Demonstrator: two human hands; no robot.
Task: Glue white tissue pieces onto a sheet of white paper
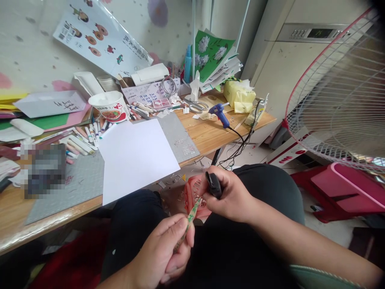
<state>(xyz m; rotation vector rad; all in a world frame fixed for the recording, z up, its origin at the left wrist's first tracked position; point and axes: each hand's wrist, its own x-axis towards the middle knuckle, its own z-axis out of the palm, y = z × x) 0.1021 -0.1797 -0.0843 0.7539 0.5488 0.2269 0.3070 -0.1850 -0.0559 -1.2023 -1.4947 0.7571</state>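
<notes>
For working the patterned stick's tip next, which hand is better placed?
Probably the right hand: it grips the black tool near the tip of the patterned stick, which the left hand holds.

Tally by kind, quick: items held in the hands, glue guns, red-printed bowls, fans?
Held items: 2 (green-patterned stick in left hand, black tool in right hand)
Glue gun: 1
Red-printed bowl: 1
Fan: 1
Total: 5

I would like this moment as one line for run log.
left hand: grips green-patterned strip | right hand: holds black object near strip's upper end | white paper: on desk | blue glue gun: on desk
</notes>
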